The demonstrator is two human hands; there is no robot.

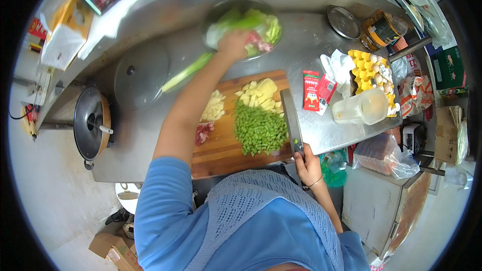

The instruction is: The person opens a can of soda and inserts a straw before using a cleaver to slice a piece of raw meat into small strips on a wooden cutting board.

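My left hand [234,44] is stretched into a metal bowl [211,13] at the back of the counter. Its fingers, blurred, are at a piece of raw meat [260,42] among green leafy vegetables [275,26]; whether they grip it is unclear. In my right hand [309,165] is the handle of a cleaver [291,116], its blade lying along the right edge of a wooden cutting board [222,161]. The board bears chopped green beans [260,130], diced potato [260,92], pale chopped pieces [214,107] and a little cut meat [203,132].
A scallion stalk [186,72] and a glass lid [141,79] lie left, near a lidded pan [90,124]. To the right are red packets [311,90], a plastic container [361,107], a yellow egg tray [363,64] and a metal plate [343,22].
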